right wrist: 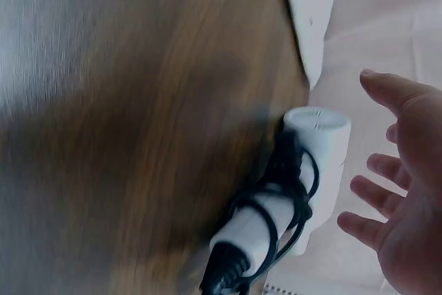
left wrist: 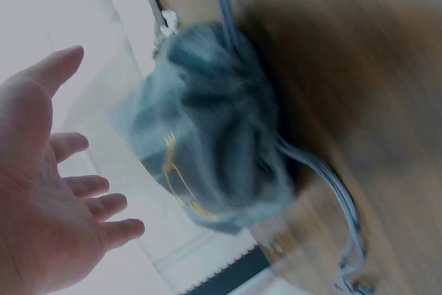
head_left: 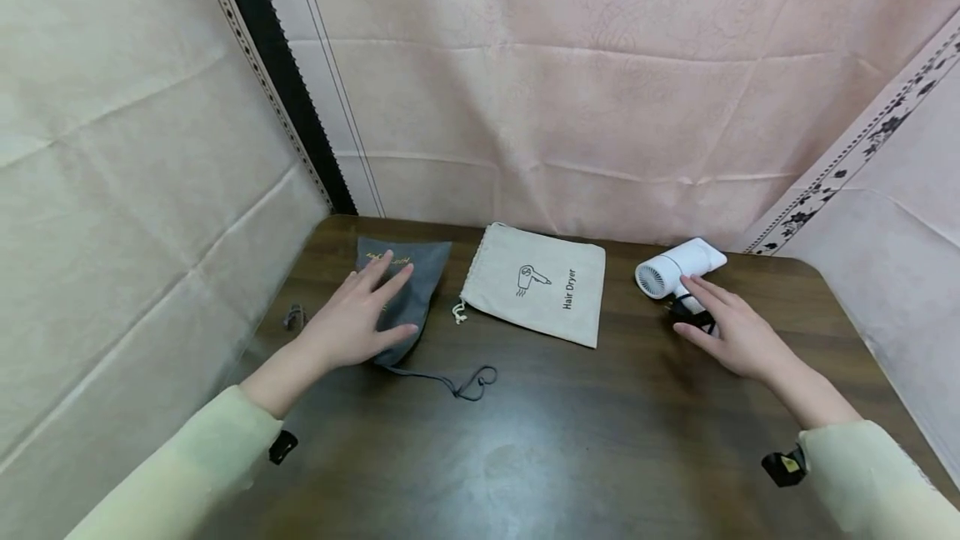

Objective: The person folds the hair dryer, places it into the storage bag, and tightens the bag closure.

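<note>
A dark grey drawstring pouch (head_left: 420,282) with gold lettering lies at the back left of the table, its cord trailing toward the front. My left hand (head_left: 358,317) is spread above it, and the left wrist view shows the palm apart from the pouch (left wrist: 214,129). To the right lies a white hair dryer (head_left: 681,267) with its black cord wound round the handle (right wrist: 259,219). Over the handle hovers my right hand (head_left: 738,332), fingers extended; the right wrist view shows a gap between them. Between the hands lies a flat cream drawstring bag (head_left: 536,283) printed "Hair Dryer".
A small dark grey item (head_left: 295,317), too small to identify, lies left of the pouch. Pale cloth (head_left: 585,107) hangs behind the wooden table (head_left: 525,448) and along both sides. Black devices sit at both wrists.
</note>
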A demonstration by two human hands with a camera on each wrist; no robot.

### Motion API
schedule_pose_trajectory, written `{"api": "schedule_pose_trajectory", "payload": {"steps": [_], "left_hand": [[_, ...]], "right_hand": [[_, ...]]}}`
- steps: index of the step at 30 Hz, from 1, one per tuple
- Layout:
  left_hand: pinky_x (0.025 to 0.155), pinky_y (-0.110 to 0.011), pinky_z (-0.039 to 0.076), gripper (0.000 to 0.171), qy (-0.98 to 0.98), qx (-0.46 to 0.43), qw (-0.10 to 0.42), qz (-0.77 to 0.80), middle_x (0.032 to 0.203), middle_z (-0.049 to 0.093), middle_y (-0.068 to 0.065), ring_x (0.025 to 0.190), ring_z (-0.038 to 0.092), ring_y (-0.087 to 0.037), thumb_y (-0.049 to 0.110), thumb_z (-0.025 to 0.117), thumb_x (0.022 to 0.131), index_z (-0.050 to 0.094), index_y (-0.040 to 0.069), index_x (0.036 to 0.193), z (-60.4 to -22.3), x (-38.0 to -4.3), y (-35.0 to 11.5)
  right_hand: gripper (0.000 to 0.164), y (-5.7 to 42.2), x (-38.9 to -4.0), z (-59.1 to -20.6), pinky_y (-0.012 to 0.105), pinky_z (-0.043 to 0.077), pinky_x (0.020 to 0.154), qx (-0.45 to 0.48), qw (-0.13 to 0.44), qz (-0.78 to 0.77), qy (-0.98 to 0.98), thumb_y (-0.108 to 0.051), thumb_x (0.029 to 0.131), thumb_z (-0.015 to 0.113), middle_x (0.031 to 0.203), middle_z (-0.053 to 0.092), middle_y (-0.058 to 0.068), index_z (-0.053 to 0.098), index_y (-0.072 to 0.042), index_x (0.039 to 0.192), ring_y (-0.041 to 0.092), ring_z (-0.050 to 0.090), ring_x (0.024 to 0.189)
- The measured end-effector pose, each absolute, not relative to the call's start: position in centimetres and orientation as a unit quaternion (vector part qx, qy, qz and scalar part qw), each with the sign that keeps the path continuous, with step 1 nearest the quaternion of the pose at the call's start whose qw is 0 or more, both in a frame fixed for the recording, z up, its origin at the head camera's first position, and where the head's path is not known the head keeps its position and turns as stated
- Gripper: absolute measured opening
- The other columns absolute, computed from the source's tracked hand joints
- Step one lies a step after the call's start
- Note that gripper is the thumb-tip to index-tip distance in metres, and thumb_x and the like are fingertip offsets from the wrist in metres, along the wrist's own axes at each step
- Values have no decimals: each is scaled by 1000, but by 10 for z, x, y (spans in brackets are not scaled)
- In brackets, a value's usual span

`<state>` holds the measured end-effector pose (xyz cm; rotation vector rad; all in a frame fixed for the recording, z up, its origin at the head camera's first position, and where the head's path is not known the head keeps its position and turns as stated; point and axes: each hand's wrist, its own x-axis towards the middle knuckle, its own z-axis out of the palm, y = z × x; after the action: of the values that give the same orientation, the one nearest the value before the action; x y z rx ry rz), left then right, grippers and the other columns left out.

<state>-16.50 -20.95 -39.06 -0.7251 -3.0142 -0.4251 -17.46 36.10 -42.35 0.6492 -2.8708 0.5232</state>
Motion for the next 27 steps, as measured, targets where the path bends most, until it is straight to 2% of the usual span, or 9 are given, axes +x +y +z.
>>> {"api": "schedule_pose_trajectory", "payload": {"steps": [10,18,21,27], "left_hand": [[126,-68,22,88,-963,-237,33,-128,175,21,-24,160,24,-46,53,70,101,32,13,169,-396,-166,-165],[127,-65,20,85,-960,-244,13,-140,176,19,-20,161,21,-42,53,69,102,32,16,170,-411,-160,-133],[127,-65,21,84,-957,-253,9,-145,176,19,-20,161,22,-42,52,69,102,33,17,169,-418,-158,-122],[126,-66,24,82,-952,-272,4,-142,175,23,-21,161,24,-42,52,68,103,35,18,169,-426,-156,-106]], "right_hand": [[82,383,-191,-440,76,37,107,201,44,140,-968,-27,96,81,161,37,37,40,4,160,64,40,138],[85,388,-199,-457,77,38,106,198,31,131,-971,-23,96,81,159,37,39,35,5,162,68,43,133],[81,388,-198,-463,76,41,103,212,48,137,-967,-18,95,81,156,40,40,38,4,161,68,47,130],[81,392,-200,-477,74,47,94,247,119,141,-951,-2,89,84,148,49,38,43,-1,159,64,56,119]]}}
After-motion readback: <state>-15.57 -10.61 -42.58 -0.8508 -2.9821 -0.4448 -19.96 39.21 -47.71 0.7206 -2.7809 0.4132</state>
